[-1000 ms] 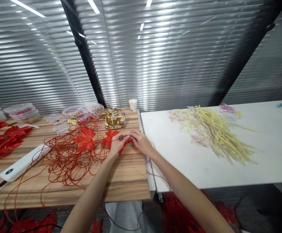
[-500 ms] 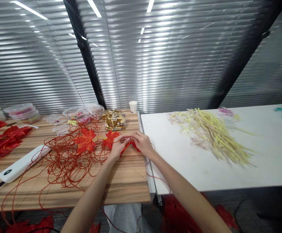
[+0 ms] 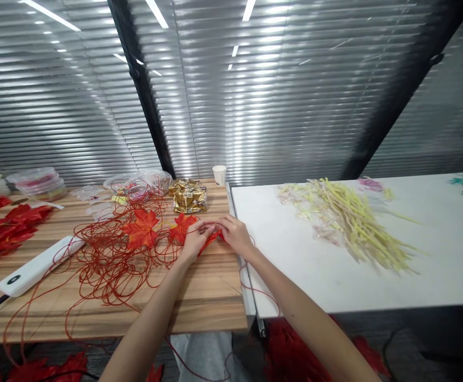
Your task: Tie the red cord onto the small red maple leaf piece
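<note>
My left hand [image 3: 195,237] and my right hand [image 3: 234,233] are close together over the right end of the wooden table, fingers pinched on a thin red cord. A red maple leaf [image 3: 211,241] sits under and between them, partly hidden by my fingers. Just left of my left hand lies a second orange-red leaf [image 3: 182,227], and further left a larger maple leaf [image 3: 140,229] rests on a loose tangle of red cord [image 3: 104,265]. From my right hand a strand runs down past the table edge.
A white device with a black cable [image 3: 36,268] lies left of the cord. Behind are a gold packet [image 3: 189,196], a paper cup [image 3: 219,175] and plastic tubs [image 3: 36,183]. Red leaves [image 3: 12,228] pile up far left. Yellow stems [image 3: 354,223] lie on the white table [image 3: 295,270].
My two hands stay pinched on the cord in almost the same place, with only slight finger movement. The leaf between them has shifted a little.
</note>
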`<state>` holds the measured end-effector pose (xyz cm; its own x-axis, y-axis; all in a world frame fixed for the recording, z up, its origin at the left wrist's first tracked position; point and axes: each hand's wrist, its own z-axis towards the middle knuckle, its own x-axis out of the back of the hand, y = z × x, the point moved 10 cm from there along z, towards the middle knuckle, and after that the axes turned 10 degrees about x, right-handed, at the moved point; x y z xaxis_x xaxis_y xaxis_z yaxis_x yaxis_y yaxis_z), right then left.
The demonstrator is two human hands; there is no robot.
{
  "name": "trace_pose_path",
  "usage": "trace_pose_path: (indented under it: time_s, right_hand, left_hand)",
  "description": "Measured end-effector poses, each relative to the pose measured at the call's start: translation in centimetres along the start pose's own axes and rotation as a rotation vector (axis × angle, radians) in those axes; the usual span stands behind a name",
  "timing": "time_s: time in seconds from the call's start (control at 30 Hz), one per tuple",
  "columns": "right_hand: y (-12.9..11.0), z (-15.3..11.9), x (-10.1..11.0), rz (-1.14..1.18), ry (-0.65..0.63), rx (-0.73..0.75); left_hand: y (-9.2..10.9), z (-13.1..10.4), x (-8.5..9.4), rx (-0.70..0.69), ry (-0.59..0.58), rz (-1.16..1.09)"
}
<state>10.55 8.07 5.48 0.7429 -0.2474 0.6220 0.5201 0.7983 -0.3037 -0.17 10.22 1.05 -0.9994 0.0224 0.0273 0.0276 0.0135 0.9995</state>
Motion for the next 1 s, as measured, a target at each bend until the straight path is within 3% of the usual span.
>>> trace_pose_path:
  time_s: [0.2, 1.0]
  right_hand:
    - [-0.18, 0.05, -0.20, 0.033, 0.016, 0.023]
    - [0.51, -0.21, 0.03, -0.033, 0.071, 0.001]
  left_hand:
    - [-0.64, 0.36, -0.30, 0.023, -0.021, -0.028]
    - [-0.11, 0.31, -0.13, -0.021, -0.001, -0.037]
